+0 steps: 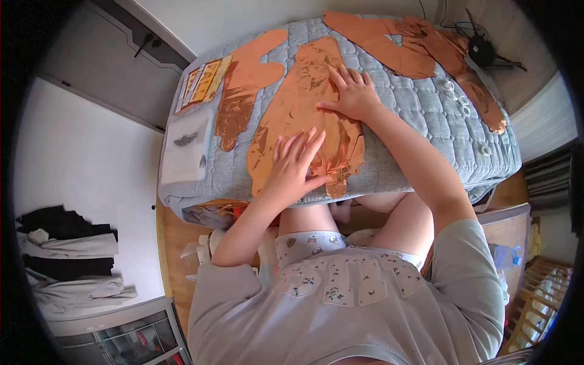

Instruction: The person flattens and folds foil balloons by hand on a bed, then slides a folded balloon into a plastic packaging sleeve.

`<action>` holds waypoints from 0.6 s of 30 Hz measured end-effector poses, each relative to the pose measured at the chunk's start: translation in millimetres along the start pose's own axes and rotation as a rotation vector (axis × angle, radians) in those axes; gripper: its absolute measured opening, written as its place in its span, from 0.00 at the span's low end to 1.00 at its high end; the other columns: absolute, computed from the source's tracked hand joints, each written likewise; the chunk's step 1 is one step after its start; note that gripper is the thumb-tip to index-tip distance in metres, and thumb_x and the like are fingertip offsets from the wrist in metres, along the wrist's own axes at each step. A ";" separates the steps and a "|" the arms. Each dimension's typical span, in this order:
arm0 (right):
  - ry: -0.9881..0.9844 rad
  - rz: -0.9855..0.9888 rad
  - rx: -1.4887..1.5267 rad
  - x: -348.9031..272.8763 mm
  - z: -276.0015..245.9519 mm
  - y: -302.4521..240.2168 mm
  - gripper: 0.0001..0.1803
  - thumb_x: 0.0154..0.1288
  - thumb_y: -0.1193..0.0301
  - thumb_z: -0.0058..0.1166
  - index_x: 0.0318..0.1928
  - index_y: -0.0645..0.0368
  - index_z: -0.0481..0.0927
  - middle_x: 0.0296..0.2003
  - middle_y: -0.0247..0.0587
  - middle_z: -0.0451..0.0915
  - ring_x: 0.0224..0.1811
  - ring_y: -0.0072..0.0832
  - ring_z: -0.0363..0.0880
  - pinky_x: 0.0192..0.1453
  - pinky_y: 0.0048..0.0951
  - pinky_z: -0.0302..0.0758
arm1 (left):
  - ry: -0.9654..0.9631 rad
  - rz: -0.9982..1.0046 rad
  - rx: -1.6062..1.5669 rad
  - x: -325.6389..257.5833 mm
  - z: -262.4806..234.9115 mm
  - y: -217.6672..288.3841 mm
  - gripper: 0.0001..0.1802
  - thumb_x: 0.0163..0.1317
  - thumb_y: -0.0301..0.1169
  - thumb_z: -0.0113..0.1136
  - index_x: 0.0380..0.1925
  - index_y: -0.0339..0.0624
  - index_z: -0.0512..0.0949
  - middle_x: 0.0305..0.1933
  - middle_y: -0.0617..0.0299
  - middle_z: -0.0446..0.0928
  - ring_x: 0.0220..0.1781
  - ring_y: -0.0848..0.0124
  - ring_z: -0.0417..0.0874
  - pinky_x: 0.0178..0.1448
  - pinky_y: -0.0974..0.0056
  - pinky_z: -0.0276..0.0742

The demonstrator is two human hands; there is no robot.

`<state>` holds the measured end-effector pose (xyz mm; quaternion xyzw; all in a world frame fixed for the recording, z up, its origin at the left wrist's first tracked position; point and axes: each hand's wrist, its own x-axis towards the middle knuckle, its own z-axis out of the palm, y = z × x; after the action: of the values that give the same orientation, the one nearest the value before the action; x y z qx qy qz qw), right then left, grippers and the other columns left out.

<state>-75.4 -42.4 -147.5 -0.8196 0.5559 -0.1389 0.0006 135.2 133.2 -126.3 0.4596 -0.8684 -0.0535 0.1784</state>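
Note:
A flat, uninflated copper-coloured foil balloon (298,112) lies in front of me on the quilted grey-blue mattress, its surface wrinkled and shiny. A narrow tab sticks out at its near end. My right hand (356,97) rests on its right side toward the far end, fingers spread. Over its nearer left part is my left hand (292,167), fingers apart; whether the palm touches the foil I cannot tell. Neither hand grips anything. To the left lies another flat foil balloon (246,76), and further ones (389,52) spread at the far right.
On the mattress's left are a yellow-and-red printed packet (204,82) and a white plastic bag (184,149). Small white ribbon rolls (463,106) lie at the right. A black router-like device (482,50) stands beyond the far right corner. A wooden rack (541,301) stands lower right.

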 end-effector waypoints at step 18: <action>-0.001 -0.001 0.001 -0.9 -4.7 -1.6 0.61 0.58 0.23 0.48 0.80 0.51 0.54 0.79 0.47 0.57 0.82 0.44 0.51 0.82 0.57 0.46 | 0.277 -0.640 -0.114 -55.6 -26.2 -75.7 0.17 0.67 0.43 0.67 0.39 0.39 0.78 0.35 0.57 0.80 0.37 0.62 0.81 0.44 0.59 0.74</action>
<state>-75.3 -40.2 -142.9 -0.8200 0.5553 -0.1388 0.0013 232.2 137.3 -135.8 0.7007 -0.6435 -0.0922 0.2938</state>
